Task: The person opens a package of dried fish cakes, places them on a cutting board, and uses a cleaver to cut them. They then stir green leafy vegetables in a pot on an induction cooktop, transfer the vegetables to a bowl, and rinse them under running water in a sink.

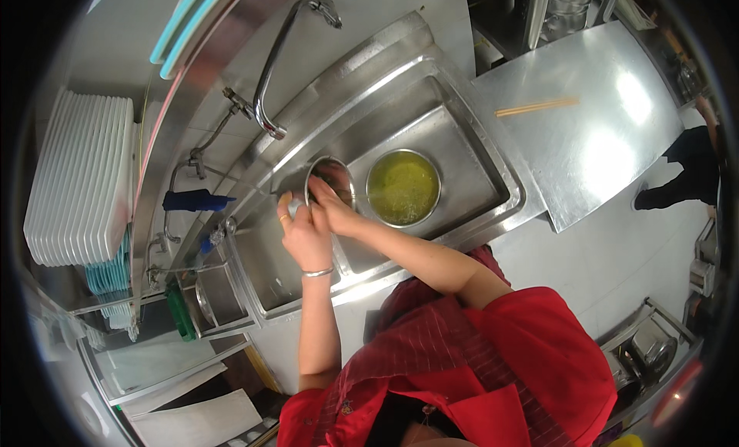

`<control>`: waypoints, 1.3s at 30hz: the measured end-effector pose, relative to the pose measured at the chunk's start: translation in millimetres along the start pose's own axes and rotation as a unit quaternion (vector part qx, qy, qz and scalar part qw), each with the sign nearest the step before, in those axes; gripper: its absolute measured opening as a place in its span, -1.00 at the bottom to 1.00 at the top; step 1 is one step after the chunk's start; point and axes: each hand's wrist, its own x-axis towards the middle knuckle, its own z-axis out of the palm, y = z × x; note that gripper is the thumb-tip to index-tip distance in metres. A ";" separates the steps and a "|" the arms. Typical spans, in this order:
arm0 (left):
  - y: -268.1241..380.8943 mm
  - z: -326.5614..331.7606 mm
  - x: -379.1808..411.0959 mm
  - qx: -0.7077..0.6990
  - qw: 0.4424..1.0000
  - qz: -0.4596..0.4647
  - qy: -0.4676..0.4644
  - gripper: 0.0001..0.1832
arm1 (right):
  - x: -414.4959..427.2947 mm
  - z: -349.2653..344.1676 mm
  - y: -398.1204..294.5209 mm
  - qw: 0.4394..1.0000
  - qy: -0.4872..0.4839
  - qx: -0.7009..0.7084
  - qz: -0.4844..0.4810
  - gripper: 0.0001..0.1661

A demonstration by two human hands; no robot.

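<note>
Over the divider of a two-basin stainless steel sink, my left hand grips the near left rim of a round metal bowl. A ring and a bracelet are on that hand and wrist. My right hand reaches across the bowl's mouth, its fingertips at the inside of the wall; whether it holds anything cannot be seen. A thin stream seems to run from the bowl side towards a round metal pot in the right basin. Green-yellow liquid with bubbles fills the pot.
A chrome faucet arches behind the sink. Chopsticks lie on the steel table at right. White trays are stacked on the left shelf; a blue cloth hangs over a pipe. Another person's dark-clothed leg shows at far right.
</note>
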 end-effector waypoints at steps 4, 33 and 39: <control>-70.9 39.4 -49.9 -0.399 0.806 -0.426 -0.099 -0.78 | -16.5 -25.4 -39.2 0.910 -0.191 -0.357 0.091 -0.27; -63.5 95.0 -74.1 -0.577 0.690 -0.436 -0.005 -0.86 | 235.7 -227.2 -147.9 0.671 0.161 -0.671 -0.272 -0.66; -80.5 128.6 -69.0 -0.559 0.723 -0.407 -0.004 -0.80 | 238.6 -218.9 -149.0 0.684 0.170 -0.645 -0.295 -0.65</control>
